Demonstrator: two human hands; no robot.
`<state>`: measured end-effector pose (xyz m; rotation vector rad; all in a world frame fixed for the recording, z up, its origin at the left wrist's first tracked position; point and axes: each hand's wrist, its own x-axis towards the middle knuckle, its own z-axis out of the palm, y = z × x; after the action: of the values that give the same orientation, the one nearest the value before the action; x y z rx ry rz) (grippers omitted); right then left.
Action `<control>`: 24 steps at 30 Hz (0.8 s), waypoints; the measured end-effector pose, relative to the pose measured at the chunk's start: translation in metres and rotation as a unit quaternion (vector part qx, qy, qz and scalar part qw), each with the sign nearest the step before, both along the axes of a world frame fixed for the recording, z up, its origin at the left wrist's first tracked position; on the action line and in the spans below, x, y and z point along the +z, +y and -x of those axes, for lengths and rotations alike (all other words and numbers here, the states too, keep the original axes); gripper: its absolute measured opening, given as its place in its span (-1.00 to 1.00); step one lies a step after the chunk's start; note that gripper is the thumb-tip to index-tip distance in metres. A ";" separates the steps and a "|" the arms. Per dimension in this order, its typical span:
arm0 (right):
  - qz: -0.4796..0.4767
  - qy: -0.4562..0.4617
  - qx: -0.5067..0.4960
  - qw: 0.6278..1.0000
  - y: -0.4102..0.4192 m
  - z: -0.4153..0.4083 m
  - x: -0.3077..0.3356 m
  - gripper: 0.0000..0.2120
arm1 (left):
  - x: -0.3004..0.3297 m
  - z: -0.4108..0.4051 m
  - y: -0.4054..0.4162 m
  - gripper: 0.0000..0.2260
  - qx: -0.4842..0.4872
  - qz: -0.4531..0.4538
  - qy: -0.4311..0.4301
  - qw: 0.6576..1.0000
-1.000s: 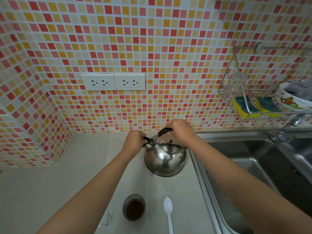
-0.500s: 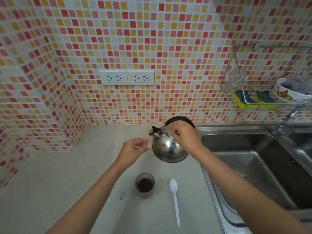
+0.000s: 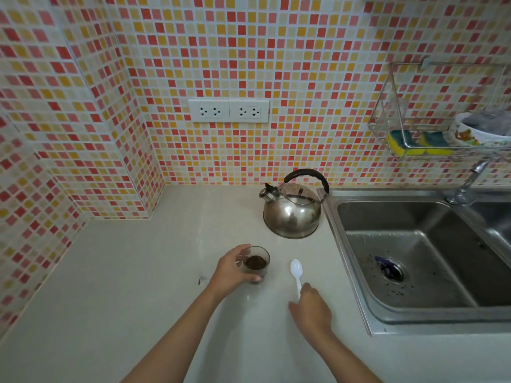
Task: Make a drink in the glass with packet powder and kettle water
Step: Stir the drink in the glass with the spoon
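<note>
1. The tiled wall (image 3: 304, 64) rose behind everything in small red, orange, yellow and cream squares, and it turned a corner at the left.
2. The worktop (image 3: 124, 286) was pale and ran from that corner to the sink.
3. The sink (image 3: 414, 261) was steel and sat at the right, with dark specks around its drain; a tap (image 3: 467, 186) stood at its back edge.
4. A wire rack (image 3: 392, 117) hung on the wall above the sink and held two sponges (image 3: 414, 143) and a bowl (image 3: 470, 132).
5. The kettle (image 3: 292, 214) stood upright on the worktop just beside the sink's left rim, its black handle up and its spout pointing left. No hand touched it.
6. Two white sockets (image 3: 229, 110) were set side by side in the wall above the kettle and a little to its left.
7. The left hand (image 3: 232, 269) was curled round the glass from the left, with the fingers behind it and the thumb at its near base.
8. The right hand (image 3: 311, 310) lay over the near end of the spoon's handle, fingers pointing down at it; whether they had closed on it could not be told.
9. The glass (image 3: 257, 265) stood upright on the worktop, nearer than the kettle and well apart from it, with dark brown contents at its bottom.
10. The spoon (image 3: 297, 272) was white plastic and lay just right of the glass, bowl end away from the person.
11. A small dark scrap (image 3: 201, 280) lay on the worktop left of the left hand; what it was could not be made out.
</note>
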<state>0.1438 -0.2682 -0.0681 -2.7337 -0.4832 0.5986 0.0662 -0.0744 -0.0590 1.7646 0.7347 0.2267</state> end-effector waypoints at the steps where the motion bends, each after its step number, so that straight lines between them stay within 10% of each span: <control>1: -0.004 -0.004 -0.017 1.000 0.001 0.000 -0.003 -0.75 | -0.001 -0.001 0.000 -0.22 0.003 0.000 0.002 1.000; 12: -0.084 0.088 -0.187 0.975 -0.019 -0.024 -0.011 -0.87 | -0.015 -0.004 0.000 -0.36 0.024 0.058 -0.029 0.998; 19: -0.457 0.045 -0.228 0.859 -0.023 -0.043 0.046 -0.84 | -0.018 -0.004 0.004 -0.38 0.012 0.062 -0.039 0.997; 24: -0.539 0.093 -0.135 0.826 -0.006 -0.041 0.104 -0.96 | -0.017 -0.003 0.005 -0.38 0.007 0.060 -0.040 0.997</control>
<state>0.1846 -0.2745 0.0355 -1.5888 -0.2435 0.3365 0.0693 -0.0698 -0.0762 1.6272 0.6892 0.2568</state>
